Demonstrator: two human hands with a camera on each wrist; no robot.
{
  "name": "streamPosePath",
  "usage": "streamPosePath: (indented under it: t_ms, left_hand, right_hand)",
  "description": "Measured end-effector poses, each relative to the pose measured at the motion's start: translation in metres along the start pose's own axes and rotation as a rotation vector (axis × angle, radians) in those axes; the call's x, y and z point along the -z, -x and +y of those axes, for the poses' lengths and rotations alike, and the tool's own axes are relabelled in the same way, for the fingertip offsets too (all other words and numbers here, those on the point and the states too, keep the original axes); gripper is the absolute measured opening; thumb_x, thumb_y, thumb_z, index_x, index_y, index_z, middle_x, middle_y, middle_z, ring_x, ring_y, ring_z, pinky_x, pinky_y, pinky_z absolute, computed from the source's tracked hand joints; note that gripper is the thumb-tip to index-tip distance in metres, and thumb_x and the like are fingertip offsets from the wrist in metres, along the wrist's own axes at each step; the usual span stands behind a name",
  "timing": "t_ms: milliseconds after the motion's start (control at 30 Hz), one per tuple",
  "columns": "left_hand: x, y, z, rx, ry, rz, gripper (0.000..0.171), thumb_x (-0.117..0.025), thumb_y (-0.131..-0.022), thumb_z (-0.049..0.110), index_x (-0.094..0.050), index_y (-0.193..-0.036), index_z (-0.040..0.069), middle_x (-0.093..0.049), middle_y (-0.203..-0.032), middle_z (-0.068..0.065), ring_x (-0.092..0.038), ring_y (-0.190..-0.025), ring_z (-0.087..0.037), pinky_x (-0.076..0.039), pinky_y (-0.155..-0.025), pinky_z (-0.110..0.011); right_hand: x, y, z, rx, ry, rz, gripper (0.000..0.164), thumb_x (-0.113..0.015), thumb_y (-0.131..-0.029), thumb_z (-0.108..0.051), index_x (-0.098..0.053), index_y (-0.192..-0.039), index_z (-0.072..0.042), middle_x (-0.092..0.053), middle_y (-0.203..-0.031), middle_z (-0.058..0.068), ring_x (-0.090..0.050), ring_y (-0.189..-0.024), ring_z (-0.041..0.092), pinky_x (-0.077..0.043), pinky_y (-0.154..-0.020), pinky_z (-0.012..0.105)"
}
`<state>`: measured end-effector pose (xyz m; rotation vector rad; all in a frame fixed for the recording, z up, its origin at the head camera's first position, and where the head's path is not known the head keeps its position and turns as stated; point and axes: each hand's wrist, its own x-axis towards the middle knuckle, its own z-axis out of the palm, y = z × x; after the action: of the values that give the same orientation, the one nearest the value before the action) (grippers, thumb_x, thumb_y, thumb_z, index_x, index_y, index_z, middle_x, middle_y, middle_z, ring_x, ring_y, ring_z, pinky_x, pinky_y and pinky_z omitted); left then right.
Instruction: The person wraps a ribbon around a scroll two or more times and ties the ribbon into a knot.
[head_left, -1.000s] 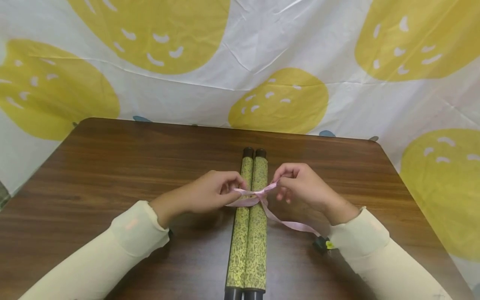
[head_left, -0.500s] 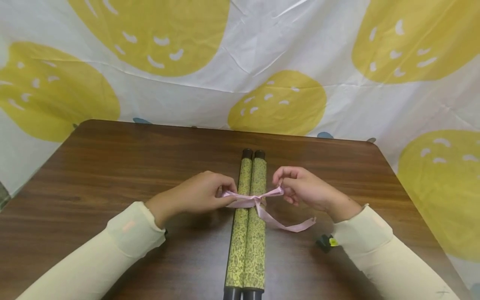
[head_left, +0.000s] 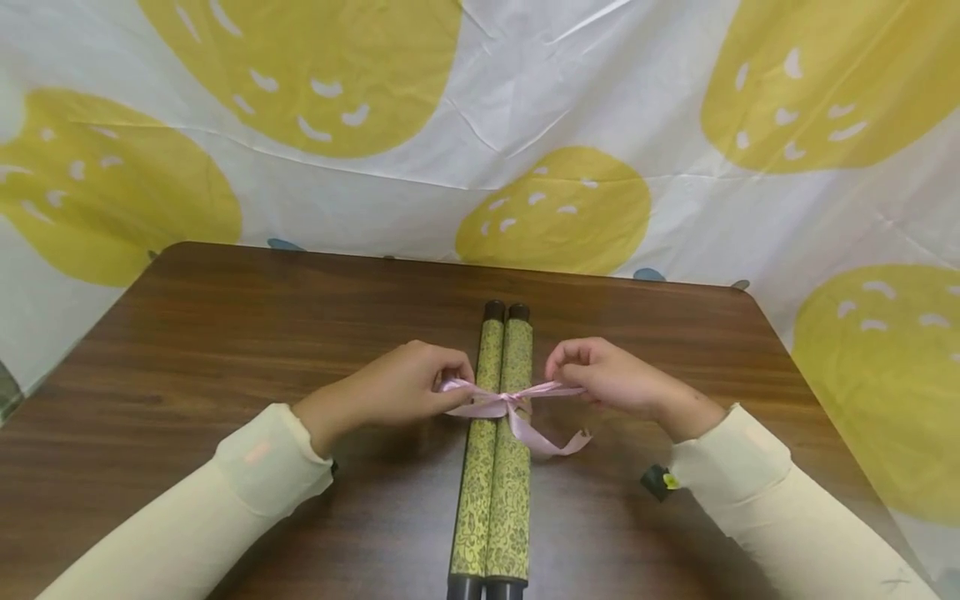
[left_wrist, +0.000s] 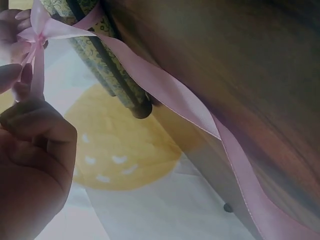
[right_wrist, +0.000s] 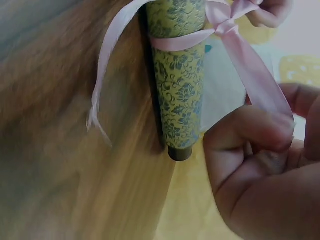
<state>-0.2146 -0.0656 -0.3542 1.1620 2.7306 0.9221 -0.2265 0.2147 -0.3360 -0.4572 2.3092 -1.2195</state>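
Two scrolls [head_left: 491, 500] with yellow-green floral covering and dark end knobs lie side by side on the table, pointing away from me. A pink ribbon [head_left: 528, 433] goes round their middle, with a knot on top. My left hand [head_left: 386, 387] pinches a part of the ribbon left of the knot. On the other side my right hand [head_left: 615, 375] pinches a loop of it between thumb and finger, pulled taut in the right wrist view. One frayed ribbon tail [right_wrist: 102, 75] hangs free toward the table. In the left wrist view a long ribbon tail [left_wrist: 160, 85] trails away from the knot.
The brown wooden table [head_left: 225, 333] spreads around both hands. Behind its far edge hangs a white cloth [head_left: 360, 192] with large yellow fruit shapes. A small dark object with a yellow mark [head_left: 658, 482] shows under the right cuff.
My right hand has drawn slightly right and down, stretching its loop. The free tail at the right has shortened toward the knot. My left hand moved a little left, then stayed.
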Motion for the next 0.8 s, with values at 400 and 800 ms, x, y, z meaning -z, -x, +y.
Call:
streamPosePath:
  t_ms: [400, 800]
  left_hand:
    - [-0.002, -0.007, -0.005, 0.023, 0.045, 0.018, 0.015, -0.067, -0.084, 0.029, -0.061, -0.075, 0.019, -0.055, -0.062, 0.006, -0.048, -0.055, -0.008, -0.041, -0.049, -0.024]
    - [-0.005, -0.011, -0.010, 0.117, -0.002, -0.112, 0.046, -0.057, -0.091, 0.039, -0.044, -0.051, 0.021, -0.036, -0.046, 0.010, -0.032, -0.042, -0.005, -0.029, -0.043, -0.022]
  right_hand:
    - [0.006, -0.002, 0.007, 0.019, 0.231, 0.110, 0.048, -0.061, -0.088, -0.041, -0.040, -0.054, -0.015, -0.031, -0.047, -0.009, -0.027, -0.043, 0.009, -0.023, -0.042, 0.023]
    - [0.005, 0.001, 0.024, 0.043, 0.226, 0.061, 0.049, -0.061, -0.090, -0.029, -0.038, -0.049, -0.017, -0.027, -0.044, -0.011, -0.022, -0.041, 0.007, -0.018, -0.040, 0.022]
